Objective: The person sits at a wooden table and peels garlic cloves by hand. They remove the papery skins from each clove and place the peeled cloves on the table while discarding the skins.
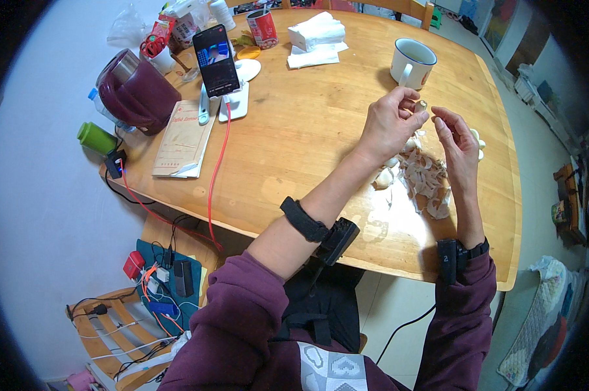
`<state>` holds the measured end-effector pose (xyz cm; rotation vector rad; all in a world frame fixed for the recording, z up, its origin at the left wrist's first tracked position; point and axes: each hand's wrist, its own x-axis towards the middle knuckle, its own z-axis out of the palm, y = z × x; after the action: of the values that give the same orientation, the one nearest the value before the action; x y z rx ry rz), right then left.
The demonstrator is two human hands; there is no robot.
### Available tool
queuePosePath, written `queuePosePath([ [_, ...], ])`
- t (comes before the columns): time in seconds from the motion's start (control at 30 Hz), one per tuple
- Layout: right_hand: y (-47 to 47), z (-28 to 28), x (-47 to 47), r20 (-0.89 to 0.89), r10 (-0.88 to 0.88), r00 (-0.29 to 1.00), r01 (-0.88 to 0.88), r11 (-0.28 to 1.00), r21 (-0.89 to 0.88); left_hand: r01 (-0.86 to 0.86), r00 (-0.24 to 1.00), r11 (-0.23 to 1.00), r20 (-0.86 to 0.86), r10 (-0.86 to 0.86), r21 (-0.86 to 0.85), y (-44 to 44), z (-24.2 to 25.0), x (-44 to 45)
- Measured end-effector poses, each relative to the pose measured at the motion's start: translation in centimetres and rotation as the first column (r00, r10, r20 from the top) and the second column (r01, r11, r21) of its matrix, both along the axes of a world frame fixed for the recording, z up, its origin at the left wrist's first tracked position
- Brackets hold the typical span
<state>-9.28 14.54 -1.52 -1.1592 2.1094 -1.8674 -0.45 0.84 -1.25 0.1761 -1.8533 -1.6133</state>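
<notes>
My left hand [392, 117] is raised over the right part of the wooden table [294, 122], its thumb and fingers closed on a garlic clove [422, 105]. Just right of it, my right hand [456, 134] has its fingers bent, thumb near the fingertips; whether it holds a bit of skin cannot be made out. Below the hands lies a heap of papery garlic skins [424, 181]. Unpeeled garlic [384, 178] rests at the heap's left side. Pale peeled cloves [480, 144] show partly behind my right hand.
An enamel mug [413, 61] stands just beyond my hands. Tissues [317, 36] and a red can [262, 29] are farther back. On the left are a phone [216, 61] on a stand, a red cable [221, 166], a booklet [182, 141] and a dark red kettle [135, 93].
</notes>
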Motion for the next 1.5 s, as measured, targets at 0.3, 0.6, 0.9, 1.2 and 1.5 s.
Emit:
queuePosePath([
  [0.3,0.0,0.4,0.4,-0.009,0.111,0.994,-0.111,0.993,-0.045,0.012,0.999,0.997,0.043,-0.009,-0.075,0.1,0.1,0.2],
  [0.6,0.0,0.2,0.0,-0.163,0.016,0.987,-0.023,0.999,-0.044,0.023,0.999,0.996,0.049,-0.02,-0.081,-0.2,-0.9,-0.4],
  [0.9,0.4,0.6,0.2,-0.363,-0.058,0.93,0.039,0.997,-0.06,0.069,0.997,0.997,0.047,-0.067,-0.043,0.0,-0.5,-0.2],
  [1.2,0.3,0.2,-0.5,-0.537,-0.155,0.83,0.111,0.987,-0.113,0.074,0.997,0.989,0.046,-0.068,-0.126,0.2,-0.4,-0.1],
  [1.5,0.5,0.2,-0.5,-0.488,-0.192,0.852,0.164,0.981,-0.1,0.166,0.986,0.986,0.035,-0.165,-0.008,0.4,-0.2,-0.2],
])
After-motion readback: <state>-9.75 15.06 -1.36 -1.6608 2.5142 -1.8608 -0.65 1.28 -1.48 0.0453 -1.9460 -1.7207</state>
